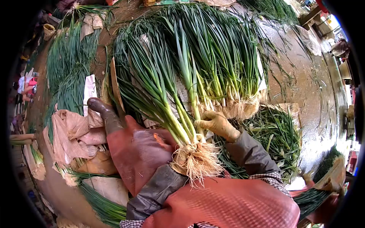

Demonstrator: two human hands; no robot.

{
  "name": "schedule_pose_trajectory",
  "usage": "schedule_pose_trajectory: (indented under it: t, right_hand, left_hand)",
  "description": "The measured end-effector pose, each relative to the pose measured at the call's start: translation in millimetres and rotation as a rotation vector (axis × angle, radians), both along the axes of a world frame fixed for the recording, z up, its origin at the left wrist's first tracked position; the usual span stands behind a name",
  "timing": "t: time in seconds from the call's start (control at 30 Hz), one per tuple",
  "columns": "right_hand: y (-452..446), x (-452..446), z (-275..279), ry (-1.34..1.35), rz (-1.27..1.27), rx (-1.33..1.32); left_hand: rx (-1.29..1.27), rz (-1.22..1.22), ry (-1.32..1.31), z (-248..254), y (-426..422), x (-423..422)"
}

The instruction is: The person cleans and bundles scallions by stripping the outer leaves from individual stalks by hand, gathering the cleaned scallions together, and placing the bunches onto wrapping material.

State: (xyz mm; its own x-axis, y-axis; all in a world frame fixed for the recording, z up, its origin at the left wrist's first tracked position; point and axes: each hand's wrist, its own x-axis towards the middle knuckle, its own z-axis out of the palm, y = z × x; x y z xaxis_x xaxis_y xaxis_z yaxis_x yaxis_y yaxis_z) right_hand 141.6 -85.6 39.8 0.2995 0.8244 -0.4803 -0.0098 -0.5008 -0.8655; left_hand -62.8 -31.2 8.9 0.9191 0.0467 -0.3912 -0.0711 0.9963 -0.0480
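The onion bunch [175, 123] pointed forward from its roots [199, 161], the left hand [176, 166] nearest beneath them, its grip I could not tell, the right hand [217, 124] pinching a stalk [195, 108] just beyond.

Wet brown floor [319, 89], bright right side

Surface slick; white glare strongest at lower right. Long ledge [336, 83] runs down the right, bowed in this view. Strong whitish light beyond, upper right. Far left: crowded, colourful clutter [28, 89], too small and blurred to identify.
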Motion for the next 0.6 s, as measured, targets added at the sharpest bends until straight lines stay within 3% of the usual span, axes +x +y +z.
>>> schedule_pose_trajectory:
  t: [0.03,0.07,0.1,0.17,0.23,0.43,0.47,0.53,0.57,0.6]
  right_hand:
    - [0,-10,6,0.119,-0.053,0.035]
    - [0,-9,-1,-0.039,-0.063,0.087]
    - [8,-11,19,0.051,-0.244,0.015]
    - [23,2,3,0.089,-0.426,0.082]
    - [49,2,-1,0.164,-0.454,0.182]
    - [79,-19,4,0.276,0.097,0.095]
    - [74,-22,7,0.365,0.087,0.171]
    - [59,-16,25,0.26,-0.145,0.231]
    - [55,-5,22,0.303,-0.29,0.339]
    - [55,4,17,0.389,-0.406,0.437]
  left_hand:
    - [-0.02,-0.002,0.026,12,0,2]
    - [0.044,0.054,0.022,27,1,-1]
    - [0.107,0.112,0.022,42,3,-3]
    - [0.095,0.096,0.004,49,7,-14]
    - [0.042,0.061,-0.024,50,9,-27]
    - [-0.057,-0.069,-0.168,71,31,-66]
    - [0.122,-0.086,-0.076,80,41,-77]
    - [0.006,-0.002,-0.125,96,49,-103]
    - [0.282,0.027,0.027,133,53,-105]
    - [0.29,0.031,-0.015,146,61,-115]
